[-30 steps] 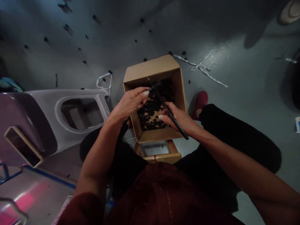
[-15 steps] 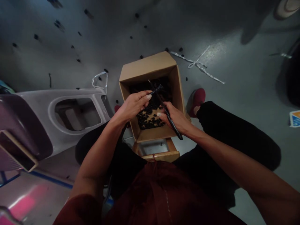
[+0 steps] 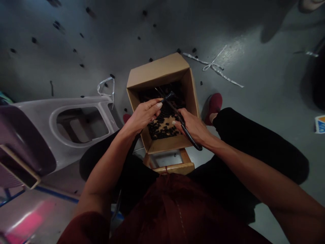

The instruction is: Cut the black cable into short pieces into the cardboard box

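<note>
Between the thumb and fingers of my left hand is a short black ribbed tube, its free end pointing up and right. My right hand is closed around a long, dark, pointed tool with a black handle; whether it is a knife or scissors I cannot tell. The tool's thin front part crosses the tube just beyond my left fingertips. Both hands are over an open cardboard box. Inside lie many small black pieces, partly hidden by my hands.
A wooden stool stands between my legs at the box's near side. To the left is a pale plastic chair. Black bits are scattered on the grey floor, and a white strap lies beyond the box.
The tool has turned slightly, its tip shifting left and its handle end right. Both hands still hold their things over the box. The whole view has shifted a little.
</note>
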Motion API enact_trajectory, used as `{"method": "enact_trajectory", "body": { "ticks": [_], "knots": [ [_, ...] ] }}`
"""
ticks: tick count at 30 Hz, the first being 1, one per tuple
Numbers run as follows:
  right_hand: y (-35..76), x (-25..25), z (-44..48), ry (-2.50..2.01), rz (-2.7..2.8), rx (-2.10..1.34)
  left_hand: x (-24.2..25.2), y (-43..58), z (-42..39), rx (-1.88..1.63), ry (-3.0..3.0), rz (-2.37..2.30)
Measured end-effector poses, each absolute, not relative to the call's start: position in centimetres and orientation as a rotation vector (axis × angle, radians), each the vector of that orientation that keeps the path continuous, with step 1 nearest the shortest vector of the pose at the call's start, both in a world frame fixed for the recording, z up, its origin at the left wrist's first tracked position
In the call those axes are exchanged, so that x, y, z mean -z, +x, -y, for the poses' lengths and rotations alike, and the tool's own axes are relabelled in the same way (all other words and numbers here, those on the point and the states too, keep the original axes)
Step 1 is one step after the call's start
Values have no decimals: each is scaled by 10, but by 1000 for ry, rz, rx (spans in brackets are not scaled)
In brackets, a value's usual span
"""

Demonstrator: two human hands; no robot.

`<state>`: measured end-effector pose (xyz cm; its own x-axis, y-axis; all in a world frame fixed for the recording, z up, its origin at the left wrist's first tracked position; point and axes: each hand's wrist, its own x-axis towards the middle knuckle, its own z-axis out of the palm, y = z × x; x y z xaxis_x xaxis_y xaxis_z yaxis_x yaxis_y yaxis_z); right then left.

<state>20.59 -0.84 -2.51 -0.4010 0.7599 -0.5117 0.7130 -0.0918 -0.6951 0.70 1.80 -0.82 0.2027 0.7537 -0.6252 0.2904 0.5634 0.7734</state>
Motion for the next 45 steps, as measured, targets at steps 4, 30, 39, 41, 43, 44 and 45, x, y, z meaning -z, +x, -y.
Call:
{"method": "enact_trajectory", "body": {
  "ticks": [4,30,39,41,43,44,45],
  "knots": [
    [206,27,9,-1686,2079,-1562,11,8,-17,-414,955,-1374],
    [217,67,31,-1712,2106,-1711,55,18,4,-281,627,-1375],
    [215,52,10,-1758,1445,-1960,45,30,7,-242,607,-1293],
    [217,59,6,-1727,1342,-1935,40,33,8,-223,593,-1246],
    [219,67,4,-1725,1269,-1892,37,35,9,-223,569,-1193],
    [220,70,3,-1723,1236,-1886,36,36,10,-229,554,-1169],
    [220,73,2,-1718,1211,-1884,35,38,11,-237,538,-1151]
  ]
}}
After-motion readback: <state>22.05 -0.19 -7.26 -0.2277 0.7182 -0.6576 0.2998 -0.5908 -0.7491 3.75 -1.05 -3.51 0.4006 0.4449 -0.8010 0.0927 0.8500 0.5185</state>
